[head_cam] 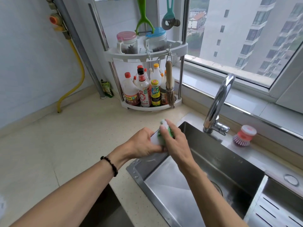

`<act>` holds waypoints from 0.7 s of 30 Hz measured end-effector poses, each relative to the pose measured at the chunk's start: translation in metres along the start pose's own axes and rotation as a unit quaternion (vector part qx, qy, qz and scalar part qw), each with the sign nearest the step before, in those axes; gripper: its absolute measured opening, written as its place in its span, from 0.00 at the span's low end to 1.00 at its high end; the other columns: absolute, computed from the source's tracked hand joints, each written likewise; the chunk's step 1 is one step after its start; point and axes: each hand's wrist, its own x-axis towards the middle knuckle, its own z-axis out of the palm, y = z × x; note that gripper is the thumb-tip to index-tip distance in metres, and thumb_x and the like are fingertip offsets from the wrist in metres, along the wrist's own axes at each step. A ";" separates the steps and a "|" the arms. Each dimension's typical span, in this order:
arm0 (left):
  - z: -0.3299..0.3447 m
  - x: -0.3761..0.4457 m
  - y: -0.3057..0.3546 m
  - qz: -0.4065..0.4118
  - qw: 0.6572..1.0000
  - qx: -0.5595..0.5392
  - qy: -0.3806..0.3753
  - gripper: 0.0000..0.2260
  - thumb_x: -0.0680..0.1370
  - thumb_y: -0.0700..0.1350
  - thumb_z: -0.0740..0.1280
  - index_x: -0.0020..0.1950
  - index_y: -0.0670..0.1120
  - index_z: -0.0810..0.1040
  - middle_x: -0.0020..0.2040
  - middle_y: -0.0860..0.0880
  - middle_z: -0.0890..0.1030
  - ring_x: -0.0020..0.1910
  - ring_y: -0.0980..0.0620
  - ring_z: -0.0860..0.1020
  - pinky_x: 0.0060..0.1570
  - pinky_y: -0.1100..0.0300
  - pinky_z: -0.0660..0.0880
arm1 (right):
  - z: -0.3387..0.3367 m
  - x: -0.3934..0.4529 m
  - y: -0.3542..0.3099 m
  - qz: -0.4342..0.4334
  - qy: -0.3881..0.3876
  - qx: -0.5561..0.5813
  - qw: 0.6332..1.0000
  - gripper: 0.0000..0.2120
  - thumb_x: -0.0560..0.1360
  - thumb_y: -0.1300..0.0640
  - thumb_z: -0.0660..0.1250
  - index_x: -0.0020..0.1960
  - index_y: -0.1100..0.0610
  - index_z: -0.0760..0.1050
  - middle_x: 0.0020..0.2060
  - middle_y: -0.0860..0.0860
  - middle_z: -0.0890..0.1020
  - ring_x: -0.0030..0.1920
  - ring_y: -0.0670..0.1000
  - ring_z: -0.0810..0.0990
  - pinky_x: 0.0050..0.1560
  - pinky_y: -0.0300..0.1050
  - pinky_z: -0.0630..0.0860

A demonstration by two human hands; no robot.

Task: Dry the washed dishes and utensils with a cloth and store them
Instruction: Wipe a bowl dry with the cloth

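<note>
From the head view, both hands meet above the near-left corner of the steel sink (172,185), at the edge of the pale bench (65,136). The left hand (141,143), with a dark bead bracelet (110,164) on its wrist, curls its grip round a flat white object (155,139); only a small slanted patch of that object shows between the two hands, so whether it is a plate, a board or a blade cannot be told. The right hand (173,141) lies over a green-and-white cloth (165,130), fingers fairly straight and pressing it against the white object; most of the cloth is hidden under the palm, and its tip is blurred.

The sink's drain is largely covered by the right forearm. A slotted steel insert (277,207) is cut off at the lower right corner. Behind the sink stand the chrome tap (218,104) and a pink dish brush (243,135). In the corner, a two-tier rack (146,53) holds jars above and sauce bottles below; their labels are too small to read.
</note>
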 end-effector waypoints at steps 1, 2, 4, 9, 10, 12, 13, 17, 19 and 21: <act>0.000 -0.002 0.001 0.006 1.000 0.008 -0.009 0.08 0.73 0.39 0.76 0.46 0.36 0.83 0.38 0.44 0.83 0.35 0.49 0.81 0.36 0.56 0.77 | 0.000 0.001 0.002 -0.001 0.003 0.008 1.000 0.27 0.74 0.33 0.64 0.69 0.45 0.75 0.64 0.49 0.78 0.60 0.47 0.78 0.59 0.48 0.77; 0.000 -0.003 0.002 0.010 1.000 0.018 -0.012 0.07 0.73 0.39 0.76 0.46 0.36 0.83 0.38 0.43 0.83 0.34 0.49 0.81 0.36 0.56 0.78 | -0.002 0.004 0.000 0.020 -0.001 0.036 0.999 0.23 0.75 0.36 0.64 0.64 0.48 0.77 0.59 0.51 0.81 0.54 0.46 0.80 0.53 0.47 0.78; 0.002 -0.003 0.006 0.011 0.999 0.032 -0.005 0.09 0.71 0.40 0.77 0.47 0.37 0.83 0.40 0.41 0.84 0.35 0.48 0.82 0.37 0.54 0.79 | -0.007 0.015 -0.004 0.094 -0.022 0.127 0.987 0.25 0.71 0.35 0.65 0.57 0.52 0.74 0.54 0.58 0.81 0.48 0.50 0.80 0.47 0.47 0.76; -0.009 0.009 0.008 -0.011 0.998 0.051 0.043 0.08 0.71 0.35 0.75 0.34 0.44 0.81 0.29 0.52 0.79 0.29 0.53 0.76 0.32 0.60 0.72 | 0.007 0.001 -0.002 -0.013 -0.017 -0.032 0.999 0.26 0.79 0.40 0.57 0.76 0.40 0.64 0.72 0.47 0.69 0.73 0.48 0.68 0.74 0.52 0.64; -0.011 0.009 0.009 -0.011 0.998 0.059 0.036 0.09 0.71 0.34 0.74 0.32 0.44 0.80 0.29 0.52 0.78 0.29 0.53 0.75 0.32 0.60 0.71 | 0.011 -0.003 0.000 -0.037 -0.018 -0.046 0.998 0.27 0.80 0.40 0.57 0.78 0.40 0.61 0.74 0.46 0.67 0.74 0.48 0.66 0.75 0.52 0.63; -0.011 0.007 0.013 -0.005 0.998 0.065 0.017 0.05 0.70 0.34 0.75 0.36 0.41 0.82 0.31 0.49 0.81 0.29 0.53 0.78 0.32 0.59 0.73 | 0.006 0.001 -0.004 0.018 -0.024 0.046 0.998 0.23 0.78 0.35 0.56 0.72 0.36 0.69 0.65 0.50 0.75 0.62 0.51 0.77 0.61 0.54 0.74; -0.010 0.004 0.015 -0.003 0.998 0.065 0.011 0.03 0.70 0.35 0.76 0.39 0.39 0.84 0.34 0.46 0.83 0.31 0.52 0.80 0.33 0.59 0.75 | 0.002 0.007 -0.008 0.075 -0.026 0.120 0.990 0.19 0.79 0.34 0.56 0.63 0.37 0.77 0.56 0.52 0.81 0.50 0.53 0.81 0.48 0.53 0.77; -0.011 0.006 0.019 0.004 0.998 0.052 0.039 0.04 0.70 0.36 0.77 0.41 0.39 0.83 0.34 0.47 0.83 0.32 0.52 0.80 0.34 0.59 0.75 | 0.001 0.008 -0.016 0.047 0.005 0.099 0.994 0.16 0.78 0.36 0.57 0.61 0.35 0.78 0.61 0.51 0.80 0.56 0.49 0.81 0.57 0.51 0.78; -0.012 0.010 0.018 0.004 0.996 0.074 0.050 0.06 0.68 0.36 0.75 0.33 0.43 0.81 0.29 0.51 0.79 0.29 0.53 0.76 0.33 0.59 0.72 | 0.012 -0.001 -0.014 -0.014 0.006 0.015 1.000 0.26 0.75 0.37 0.57 0.73 0.36 0.67 0.75 0.48 0.67 0.72 0.48 0.69 0.73 0.53 0.67; -0.008 0.008 0.021 0.003 0.994 0.101 0.040 0.07 0.67 0.37 0.75 0.31 0.43 0.80 0.28 0.52 0.78 0.28 0.53 0.76 0.30 0.60 0.71 | 0.014 -0.002 -0.013 0.028 0.000 0.083 0.996 0.21 0.75 0.36 0.58 0.66 0.33 0.73 0.70 0.50 0.73 0.66 0.50 0.75 0.67 0.54 0.74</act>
